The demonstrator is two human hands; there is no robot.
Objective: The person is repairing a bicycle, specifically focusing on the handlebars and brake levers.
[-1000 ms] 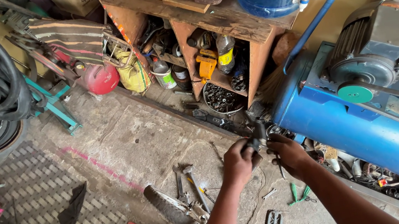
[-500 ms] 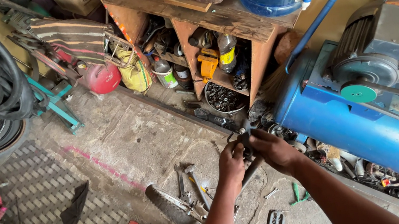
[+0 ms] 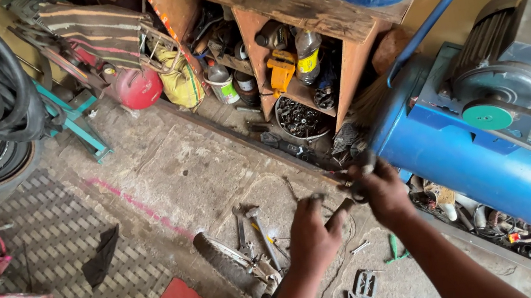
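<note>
Head view: both hands meet just below the middle of the frame, over the grimy concrete floor (image 3: 213, 171). The left hand (image 3: 311, 234) is curled, fingers drawn together around a short dark metal rod-like part (image 3: 342, 208) that sticks out toward two o'clock, its long axis running from the left fingertips up to the right hand (image 3: 378, 188). The right hand lies at about two o'clock from the left, fingers closed on the far end of the same small dark piece (exactly what it pinches is too small and dark to tell). The two hands are close together, nearly touching, so neither is nearer the part than the other.

At three o'clock of the hands lies the long blue steel compressor tank (image 3: 486, 172); at nine o'clock, loose grey spanners (image 3: 253, 231) lie on the floor. At twelve o'clock stands the rough wooden shelf unit (image 3: 301, 10) crowded with bottles and parts.
</note>
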